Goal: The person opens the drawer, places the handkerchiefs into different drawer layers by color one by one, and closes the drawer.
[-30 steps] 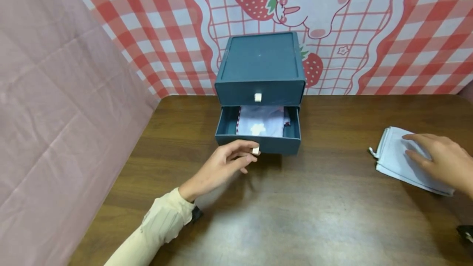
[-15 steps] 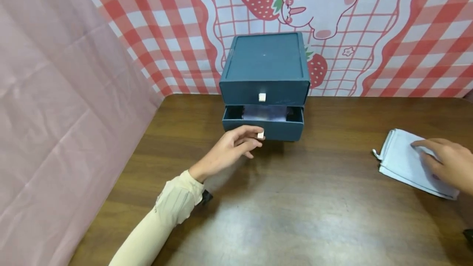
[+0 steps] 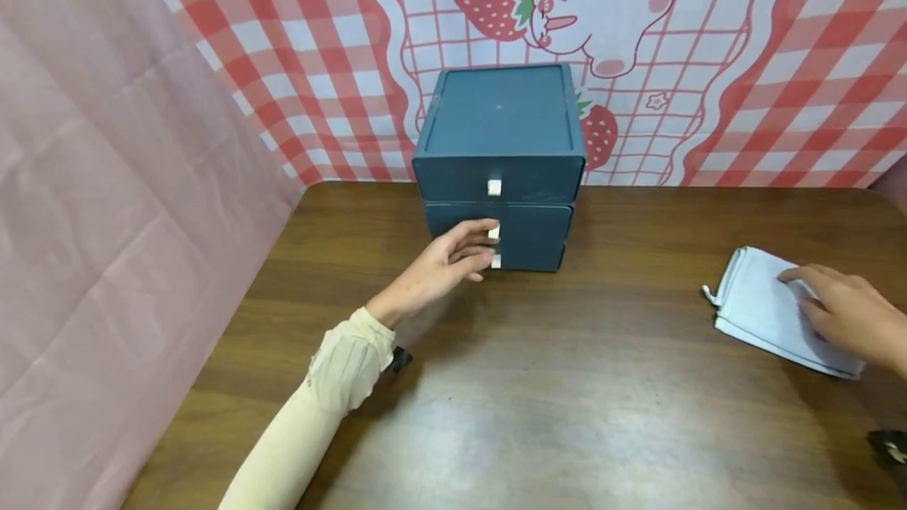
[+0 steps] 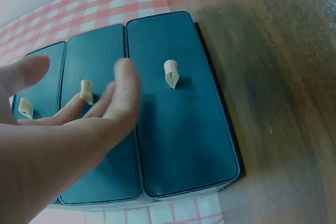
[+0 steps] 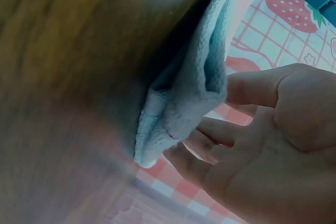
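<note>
The left hand (image 3: pixel 442 266), its grip spread, touches the white handle (image 4: pixel 86 92) of the middle drawer (image 4: pixel 97 45) in the blue drawer unit (image 3: pixel 501 112); the right hand (image 3: pixel 846 312), grip loosely spread, rests on folded pale-blue cloth (image 3: pixel 757 301); wooden bench (image 3: pixel 602 384) beneath unit and cloth, red-checked backdrop (image 3: pixel 305 46) behind, pink fabric (image 3: pixel 106 179) along the left side

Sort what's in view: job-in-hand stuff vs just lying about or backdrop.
In the job, by the look of it:
Drawer unit
Its middle knob, with the left hand at it
Light blue cloth, with the right hand on it

Backdrop only:
Wooden table
Checked strawberry sheet behind
Pink curtain, left
</note>
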The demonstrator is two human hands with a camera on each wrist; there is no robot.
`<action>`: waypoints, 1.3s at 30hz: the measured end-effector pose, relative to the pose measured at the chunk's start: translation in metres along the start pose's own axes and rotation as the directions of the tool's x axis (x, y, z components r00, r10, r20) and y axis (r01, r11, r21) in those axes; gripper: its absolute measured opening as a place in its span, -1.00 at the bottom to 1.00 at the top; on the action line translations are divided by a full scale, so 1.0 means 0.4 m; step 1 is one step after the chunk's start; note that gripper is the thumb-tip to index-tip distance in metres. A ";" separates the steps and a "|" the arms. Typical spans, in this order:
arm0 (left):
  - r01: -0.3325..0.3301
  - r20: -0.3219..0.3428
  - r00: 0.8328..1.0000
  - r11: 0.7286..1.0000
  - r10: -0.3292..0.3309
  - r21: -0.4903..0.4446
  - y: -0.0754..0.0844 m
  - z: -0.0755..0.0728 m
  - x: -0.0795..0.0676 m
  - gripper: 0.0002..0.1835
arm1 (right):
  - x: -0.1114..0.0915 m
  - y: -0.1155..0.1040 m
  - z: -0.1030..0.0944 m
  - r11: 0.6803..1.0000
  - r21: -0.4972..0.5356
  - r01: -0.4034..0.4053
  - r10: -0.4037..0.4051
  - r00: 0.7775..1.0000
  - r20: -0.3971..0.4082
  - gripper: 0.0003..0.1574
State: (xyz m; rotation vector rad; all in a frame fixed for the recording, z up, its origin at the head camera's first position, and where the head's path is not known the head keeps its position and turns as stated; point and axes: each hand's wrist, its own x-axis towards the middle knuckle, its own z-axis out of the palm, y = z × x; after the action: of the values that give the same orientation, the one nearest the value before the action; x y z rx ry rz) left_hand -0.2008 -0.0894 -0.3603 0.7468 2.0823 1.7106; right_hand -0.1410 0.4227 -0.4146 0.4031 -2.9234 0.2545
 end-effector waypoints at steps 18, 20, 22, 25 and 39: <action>-0.059 -0.238 0.959 0.931 0.153 0.361 0.049 0.013 -0.039 -0.75 | -0.001 -0.008 0.018 0.997 -0.052 -0.065 0.068 0.996 0.065 -0.57; -0.104 -0.273 0.941 0.937 0.202 0.334 0.054 0.013 -0.041 -0.78 | 0.001 -0.010 0.017 0.997 -0.051 -0.060 0.064 0.996 0.067 -0.58; -0.171 -0.287 0.924 0.943 0.254 0.284 0.055 0.013 -0.042 -0.77 | 0.003 -0.012 0.014 0.998 -0.052 -0.045 0.047 0.997 0.054 -0.59; -0.274 -0.266 0.909 0.941 0.321 0.199 0.055 0.012 -0.039 -0.63 | 0.006 -0.016 0.007 0.999 -0.048 -0.023 0.025 0.999 0.035 -0.62; -0.332 0.060 0.940 0.942 0.335 -0.045 0.061 0.001 -0.022 -0.20 | 0.010 -0.025 -0.001 0.996 -0.069 -0.050 0.052 0.998 0.025 -0.61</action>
State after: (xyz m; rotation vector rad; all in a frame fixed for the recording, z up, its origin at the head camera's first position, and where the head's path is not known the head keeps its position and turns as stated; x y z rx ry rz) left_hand -0.1893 -0.0911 -0.3371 1.1864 1.9610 1.8557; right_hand -0.1420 0.4125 -0.4118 0.3243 -2.9615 0.1573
